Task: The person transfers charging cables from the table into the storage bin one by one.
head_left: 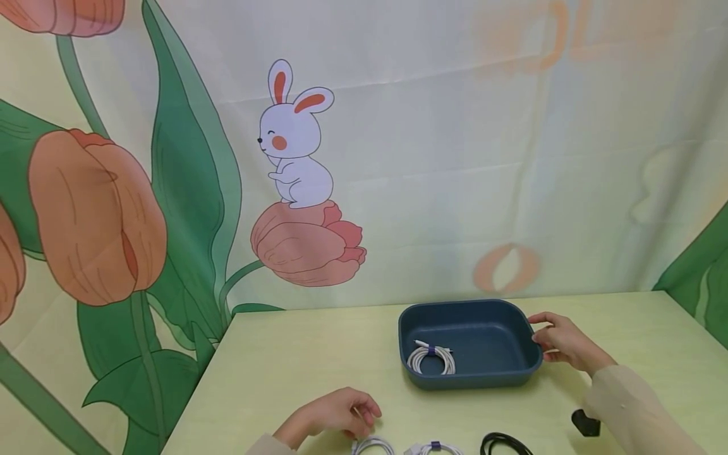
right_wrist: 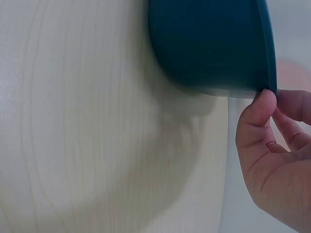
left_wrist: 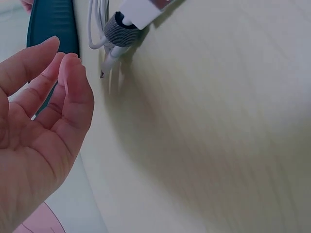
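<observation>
A dark blue rectangular bin (head_left: 472, 381) stands toward the back of the table, with a white coiled cable (head_left: 449, 364) tied by a purple strap in its left part. My right hand (head_left: 569, 341) holds the bin's rim at the right side, thumb and fingers at the edge in the right wrist view. Nothing is in my left hand (head_left: 341, 411); its fingers are loosely bent just above a white coiled cable (head_left: 372, 442) near the front. In the left wrist view, a white cable with a plug (left_wrist: 138, 12) and a grey strap lies beyond the fingertips.
Along the front edge of the view lie another white cable with a purple strap (head_left: 435, 446) and a black coiled cable (head_left: 506, 440), both partly cut off. A small black object (head_left: 586, 423) sits by the right sleeve. A printed cloth (head_left: 426, 158) hangs behind the table.
</observation>
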The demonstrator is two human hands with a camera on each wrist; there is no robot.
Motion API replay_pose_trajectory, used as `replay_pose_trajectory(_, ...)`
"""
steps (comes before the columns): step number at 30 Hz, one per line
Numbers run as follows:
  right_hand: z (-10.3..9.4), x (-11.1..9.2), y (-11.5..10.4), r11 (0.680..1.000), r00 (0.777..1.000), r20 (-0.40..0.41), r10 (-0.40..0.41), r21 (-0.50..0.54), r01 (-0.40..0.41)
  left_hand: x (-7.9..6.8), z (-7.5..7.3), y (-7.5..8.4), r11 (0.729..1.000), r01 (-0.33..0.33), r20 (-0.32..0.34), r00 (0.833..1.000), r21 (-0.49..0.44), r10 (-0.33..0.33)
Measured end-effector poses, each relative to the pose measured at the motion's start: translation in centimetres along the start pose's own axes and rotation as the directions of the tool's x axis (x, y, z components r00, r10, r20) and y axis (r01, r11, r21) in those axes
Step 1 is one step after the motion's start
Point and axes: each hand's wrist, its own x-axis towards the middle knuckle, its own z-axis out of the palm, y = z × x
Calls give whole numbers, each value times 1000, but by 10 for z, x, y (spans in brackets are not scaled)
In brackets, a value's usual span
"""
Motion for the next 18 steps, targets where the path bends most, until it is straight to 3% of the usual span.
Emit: replay_pose_trajectory(18, 0, 1, 2, 1000, 1000, 2, -6, 4, 6, -16, 1, -17, 997, 8, -60, 998, -76, -13)
